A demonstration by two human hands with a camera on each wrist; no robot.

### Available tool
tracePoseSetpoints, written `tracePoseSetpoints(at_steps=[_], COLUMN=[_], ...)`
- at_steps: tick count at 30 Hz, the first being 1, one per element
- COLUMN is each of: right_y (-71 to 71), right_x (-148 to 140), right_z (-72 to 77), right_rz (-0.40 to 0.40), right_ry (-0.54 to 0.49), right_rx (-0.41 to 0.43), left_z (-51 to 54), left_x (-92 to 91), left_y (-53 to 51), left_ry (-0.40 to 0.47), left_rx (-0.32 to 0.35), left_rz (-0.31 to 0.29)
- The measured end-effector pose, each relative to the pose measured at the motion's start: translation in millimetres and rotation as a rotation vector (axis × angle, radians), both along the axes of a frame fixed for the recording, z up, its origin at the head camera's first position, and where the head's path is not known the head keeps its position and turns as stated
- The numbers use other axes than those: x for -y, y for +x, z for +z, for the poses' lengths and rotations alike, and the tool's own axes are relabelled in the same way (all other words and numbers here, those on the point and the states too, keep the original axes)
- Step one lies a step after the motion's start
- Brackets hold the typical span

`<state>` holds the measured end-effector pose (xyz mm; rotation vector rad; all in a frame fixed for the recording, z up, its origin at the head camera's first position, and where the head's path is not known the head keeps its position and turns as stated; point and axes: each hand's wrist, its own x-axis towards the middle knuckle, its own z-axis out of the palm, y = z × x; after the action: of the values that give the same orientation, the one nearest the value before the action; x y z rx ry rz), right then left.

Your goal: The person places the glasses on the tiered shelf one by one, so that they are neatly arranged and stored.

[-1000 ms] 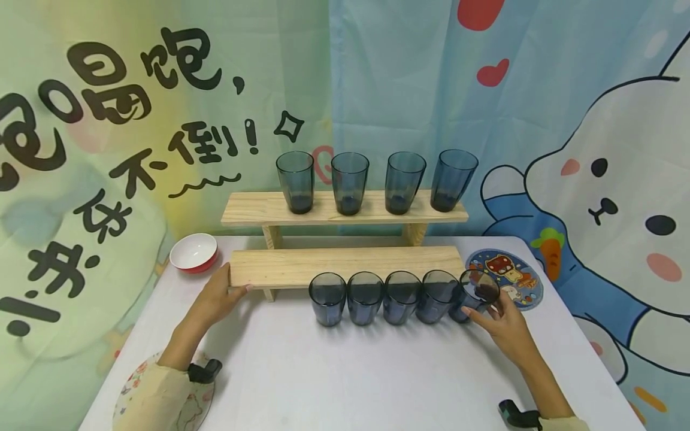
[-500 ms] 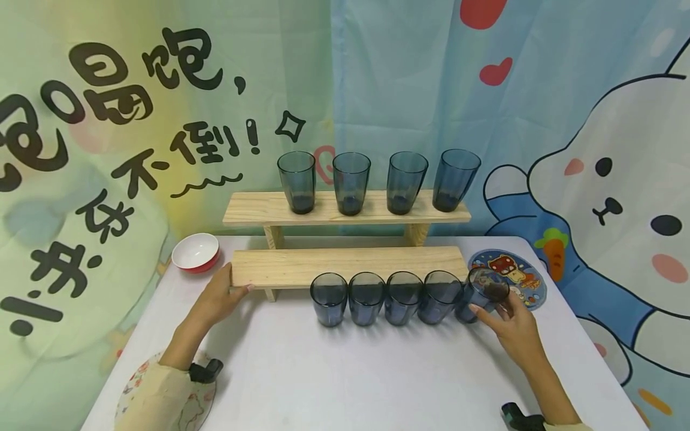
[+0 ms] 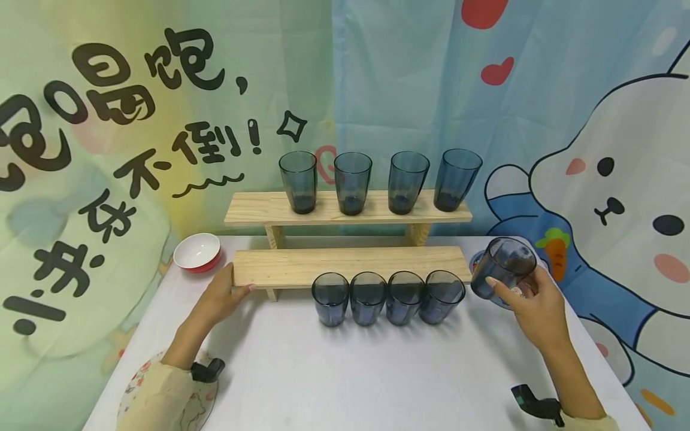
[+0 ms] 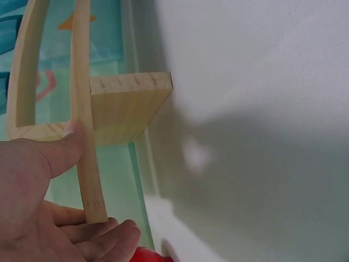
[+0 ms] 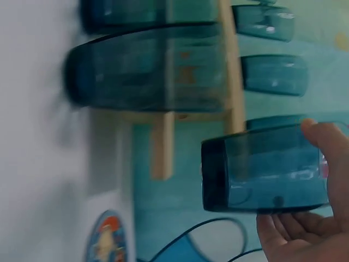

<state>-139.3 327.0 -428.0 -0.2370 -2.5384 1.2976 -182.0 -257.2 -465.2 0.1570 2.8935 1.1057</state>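
My right hand (image 3: 544, 308) grips a blue-tinted drinking glass (image 3: 501, 263) by its side, raised off the table and tilted slightly. In the right wrist view, thumb and fingers press on opposite sides of this glass (image 5: 267, 169). At the left end of the lower board of a two-tier wooden shelf (image 3: 345, 266), my left hand (image 3: 221, 296) holds on; the left wrist view has the thumb on one face of the board (image 4: 82, 103) and fingers at its end. Several matching glasses (image 3: 368, 299) stand in a row before the lower board.
Several more glasses (image 3: 353, 182) stand spaced along the upper board (image 3: 253, 209). A red and white bowl (image 3: 197, 251) sits left of the shelf. A round blue patterned mat (image 3: 475, 261) lies behind the raised glass. Under the left forearm is a floral round mat (image 3: 202, 407).
My right hand has taken the rightmost glass out of the front row, lifting it and moving it to the right. The left hand keeps its place on the shelf end.
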Motion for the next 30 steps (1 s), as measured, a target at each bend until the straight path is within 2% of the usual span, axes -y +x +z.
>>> tracePoseSetpoints(at_steps=[6, 11, 18, 27, 30], right_y=[-8.2, -14.5, -17.5, -30.3, -34.0], right_x=[15.0, 31.3, 60.3, 111.3, 130.4], right_z=[23.2, 32.3, 43.2, 57.8, 62.5], right_rz=[-0.004, 0.055, 0.176, 0.38, 0.437], right_ry=[-0.02, -0.013, -0.052, -0.153, -0.181], right_rx=[-0.048, -0.091, -0.105, -0.136, -0.124], left_z=[0.1, -2.0, -3.7, 0.7, 1.1], left_x=[0.1, -0.5, -2.9, -2.4, -1.8], left_y=[-0.1, -3.0, -4.9, -2.2, -2.4], left_ry=[0.014, 0.014, 0.005, -0.027, -0.031], left_rx=[0.008, -0.022, -0.051, -0.04, -0.039], left_rz=[0.0, -0.003, -0.01, -0.001, -0.006])
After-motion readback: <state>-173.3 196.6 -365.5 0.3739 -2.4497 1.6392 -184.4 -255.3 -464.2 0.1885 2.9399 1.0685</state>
